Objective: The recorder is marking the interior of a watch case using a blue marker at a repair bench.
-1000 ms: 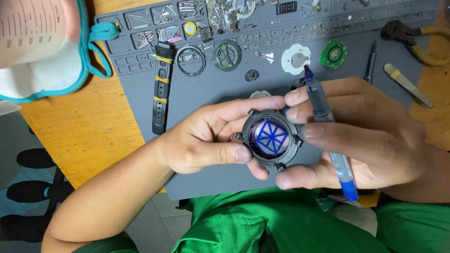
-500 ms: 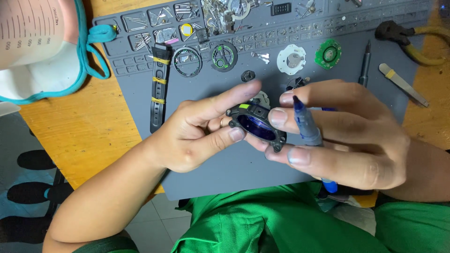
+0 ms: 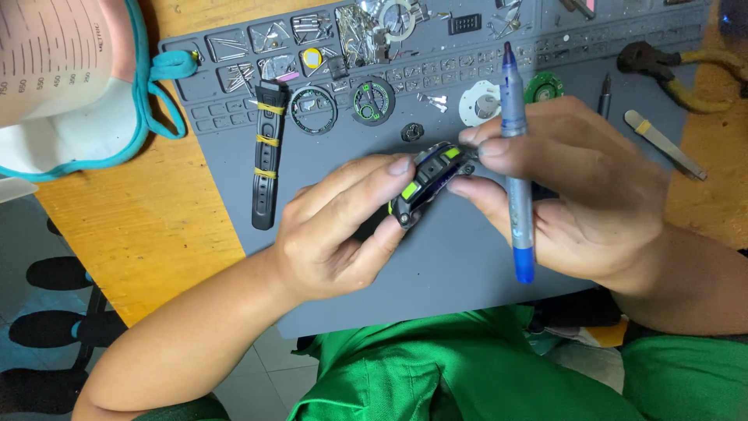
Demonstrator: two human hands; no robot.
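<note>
meanwhile both hands pinch the watch case [image 3: 427, 183] above scattered parts, right hand [image 3: 576, 187] gripping a pen [image 3: 516, 156].

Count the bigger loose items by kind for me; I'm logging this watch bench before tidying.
Watch case, held by both hands: 1
Pen, in the right hand: 1
Strap: 1
Rings or discs: 4
Pliers: 1
Tweezers: 1
Total: 9

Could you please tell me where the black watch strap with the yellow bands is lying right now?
In the head view, the black watch strap lies lengthwise at the left edge of the grey work mat, beside the loose bezel ring and above the left hand.
</note>
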